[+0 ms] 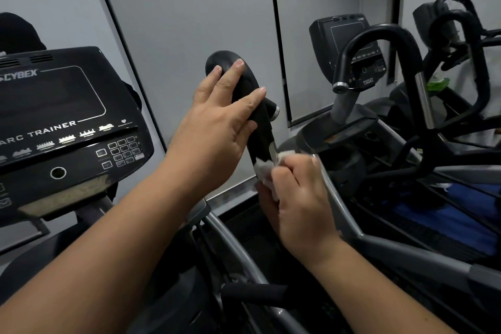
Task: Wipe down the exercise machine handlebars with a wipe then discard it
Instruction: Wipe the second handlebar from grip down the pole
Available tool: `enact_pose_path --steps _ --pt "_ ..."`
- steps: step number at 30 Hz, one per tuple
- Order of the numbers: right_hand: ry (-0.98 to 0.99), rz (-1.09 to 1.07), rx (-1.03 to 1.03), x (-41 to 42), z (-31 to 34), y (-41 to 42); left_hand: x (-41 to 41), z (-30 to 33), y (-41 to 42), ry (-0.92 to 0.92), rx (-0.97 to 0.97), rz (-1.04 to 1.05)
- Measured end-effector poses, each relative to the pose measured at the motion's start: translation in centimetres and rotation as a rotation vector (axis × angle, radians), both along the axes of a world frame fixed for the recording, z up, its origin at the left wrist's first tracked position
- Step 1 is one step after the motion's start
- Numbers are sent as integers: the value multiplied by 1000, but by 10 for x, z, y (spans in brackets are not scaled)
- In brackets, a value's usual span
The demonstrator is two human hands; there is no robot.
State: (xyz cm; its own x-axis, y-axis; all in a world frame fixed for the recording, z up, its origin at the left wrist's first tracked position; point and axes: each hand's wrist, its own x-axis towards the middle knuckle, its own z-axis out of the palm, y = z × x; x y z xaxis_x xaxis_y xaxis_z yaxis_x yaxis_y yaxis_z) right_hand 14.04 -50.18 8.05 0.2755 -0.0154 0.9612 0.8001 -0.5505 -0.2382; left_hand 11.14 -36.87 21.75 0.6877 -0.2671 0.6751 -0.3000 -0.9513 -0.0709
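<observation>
A black handlebar [260, 127] of the exercise machine rises in the middle of the view, curving to a rounded top. My left hand [217, 127] rests flat against its upper part, fingers spread over the grip. My right hand [295, 198] is closed around a crumpled white wipe [264, 171], pressing it onto the lower end of the handlebar where the black grip meets the grey tube.
The machine's black console [67, 122] with a keypad stands at the left. A second machine with a looped black handlebar [379, 43] and its console [344, 35] stands at the right. A green wipe pack [437, 83] lies beyond it. Grey wall panels are behind.
</observation>
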Motion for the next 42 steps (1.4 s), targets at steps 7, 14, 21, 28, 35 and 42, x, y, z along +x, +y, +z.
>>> enact_pose_path --steps 7,14,21,28,35,42 --pt "78 -44 3 -8 8 7 -1 3 3 -11 65 24" --pt "163 124 164 1 43 10 -2 1 -2 -36 49 32" --pt "403 370 277 -10 5 -9 -3 1 -6 -22 61 40" --pt "639 580 236 1 15 -14 -7 1 -7 11 100 82" --pt "521 523 244 2 37 -8 -5 -3 -6 -2 93 73" --pt "646 574 249 -8 -22 -18 -21 -44 -12 -113 -197 30"
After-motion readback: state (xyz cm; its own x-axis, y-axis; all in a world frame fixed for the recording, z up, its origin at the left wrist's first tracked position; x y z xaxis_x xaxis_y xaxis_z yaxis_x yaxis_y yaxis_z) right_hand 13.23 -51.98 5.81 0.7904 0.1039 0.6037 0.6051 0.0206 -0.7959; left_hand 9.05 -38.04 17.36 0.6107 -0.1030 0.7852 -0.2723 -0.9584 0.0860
